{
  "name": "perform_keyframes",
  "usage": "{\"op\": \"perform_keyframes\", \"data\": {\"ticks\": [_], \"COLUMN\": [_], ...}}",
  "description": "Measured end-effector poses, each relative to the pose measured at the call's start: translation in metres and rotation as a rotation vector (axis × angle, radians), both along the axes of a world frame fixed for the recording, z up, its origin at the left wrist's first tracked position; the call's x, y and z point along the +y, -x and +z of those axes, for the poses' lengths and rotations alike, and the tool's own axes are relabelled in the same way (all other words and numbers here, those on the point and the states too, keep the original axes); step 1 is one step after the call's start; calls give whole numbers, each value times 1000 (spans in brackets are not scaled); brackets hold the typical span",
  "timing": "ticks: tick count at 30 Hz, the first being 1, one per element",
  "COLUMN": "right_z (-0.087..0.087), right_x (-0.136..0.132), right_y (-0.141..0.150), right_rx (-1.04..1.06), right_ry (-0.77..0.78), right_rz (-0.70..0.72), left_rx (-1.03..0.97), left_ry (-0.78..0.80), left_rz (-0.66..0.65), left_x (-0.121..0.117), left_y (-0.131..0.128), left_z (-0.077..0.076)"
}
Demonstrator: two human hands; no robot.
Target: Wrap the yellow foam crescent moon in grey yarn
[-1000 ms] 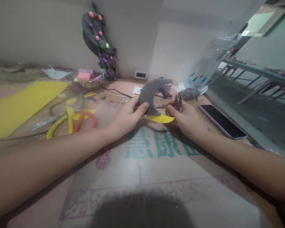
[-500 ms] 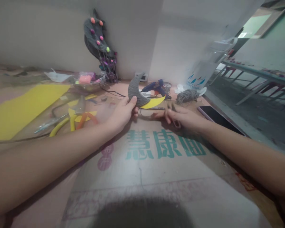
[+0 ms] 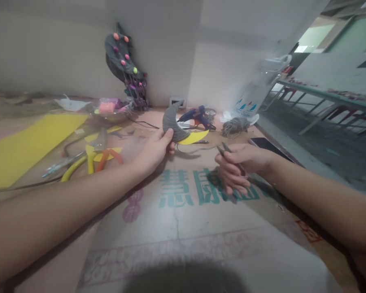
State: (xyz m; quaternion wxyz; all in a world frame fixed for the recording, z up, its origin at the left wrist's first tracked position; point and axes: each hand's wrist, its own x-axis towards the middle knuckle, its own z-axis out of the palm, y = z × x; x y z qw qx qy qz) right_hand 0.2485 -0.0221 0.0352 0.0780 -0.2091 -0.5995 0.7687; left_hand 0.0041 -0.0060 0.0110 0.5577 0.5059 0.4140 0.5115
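My left hand (image 3: 161, 148) pinches a crescent moon cutout (image 3: 172, 122) between thumb and fingers. Grey yarn wraps most of it; the right tip (image 3: 195, 137) is bare yellow. A loose strand of yarn (image 3: 198, 150) trails from it toward the right. My right hand (image 3: 236, 165) is closed around small scissors (image 3: 224, 149), whose dark blades point up and left with a slight gap between them. The handles are mostly hidden in the fingers. A ball of grey yarn (image 3: 236, 126) lies behind my right hand.
A blue glue gun (image 3: 199, 116) lies behind the moon. On the left are pliers (image 3: 93, 156) and yellow sheet material (image 3: 33, 146). A decorated grey moon (image 3: 118, 57) leans on the wall. A phone (image 3: 271, 148) and a plastic container (image 3: 253, 93) are at right. Cardboard (image 3: 171, 236) covers the table.
My right hand has drawn back toward me and slightly right with the scissors, turning their blades upward. The left hand still holds the moon in nearly the same place.
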Motion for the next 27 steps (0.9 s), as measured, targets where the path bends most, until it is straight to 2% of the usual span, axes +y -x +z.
{"op": "perform_keyframes", "data": {"ticks": [4,5,6,9,10,11,13,15,18,23,25,27], "right_z": [-1,-1,-2,-1,0,2,7,11,11,3,3,5], "right_x": [0,0,-1,-4,-5,-5,-3,0,1,-17,-24,-29], "right_y": [3,3,4,3,4,4,3,-1,-14,-31,-32,-31], "right_rx": [8,7,3,-14,-5,12,31,-41,-239,-435,-416,-333], "right_ry": [-200,-226,-208,-5,22,3,-156,-330,-499,-614,-575,-425], "right_rz": [-241,-255,-212,95,129,104,-74,-178,-205,-265,-187,-2], "left_rx": [30,32,32,25,21,13,0,9,47,22,25,29], "left_ry": [-39,-42,-39,-26,-26,-28,-30,-32,-29,-6,1,1], "left_rz": [-12,-16,-17,-24,-28,-32,-38,-35,-17,-8,-6,-8], "left_x": [-2,-2,-3,-3,-3,-2,-2,-1,1,2,2,1], "left_y": [0,0,0,-1,-1,-1,-1,-1,0,-1,-1,-1], "left_z": [1,1,1,1,1,1,0,-1,-1,-2,-2,-2]}}
